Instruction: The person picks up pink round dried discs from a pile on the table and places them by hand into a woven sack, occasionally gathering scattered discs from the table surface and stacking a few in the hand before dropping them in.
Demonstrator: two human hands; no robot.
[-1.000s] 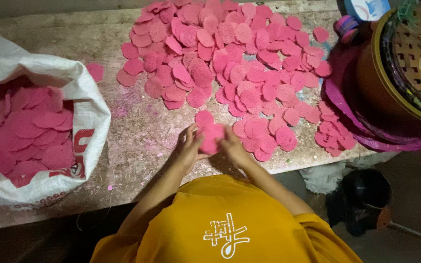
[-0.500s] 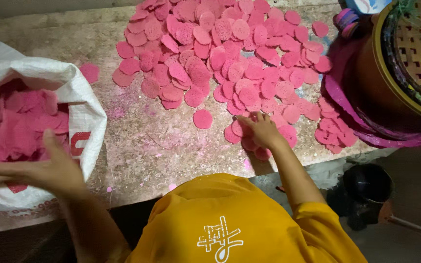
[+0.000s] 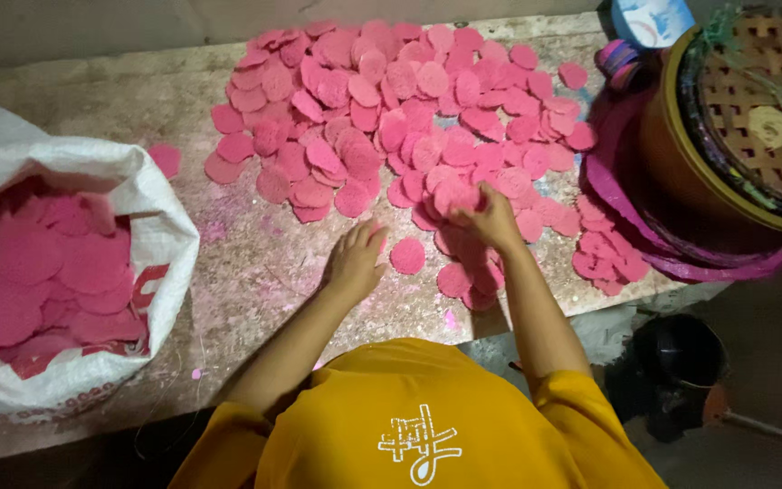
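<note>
Several flat pink discs lie spread over a stone table. My right hand is at the near edge of the pile, fingers closed on a small stack of pink discs. My left hand rests palm down on the table with nothing in it, its fingertips beside a single loose disc. A white woven sack at the left stands open and holds many more pink discs.
A brown round tub with a woven lattice lid stands at the right on pink-stained cloth. A black bucket sits on the floor below the table's right end. My yellow shirt fills the bottom.
My left hand has come back from the sack to the middle of the table. My right hand has moved up into the pile and closed on a few discs.
</note>
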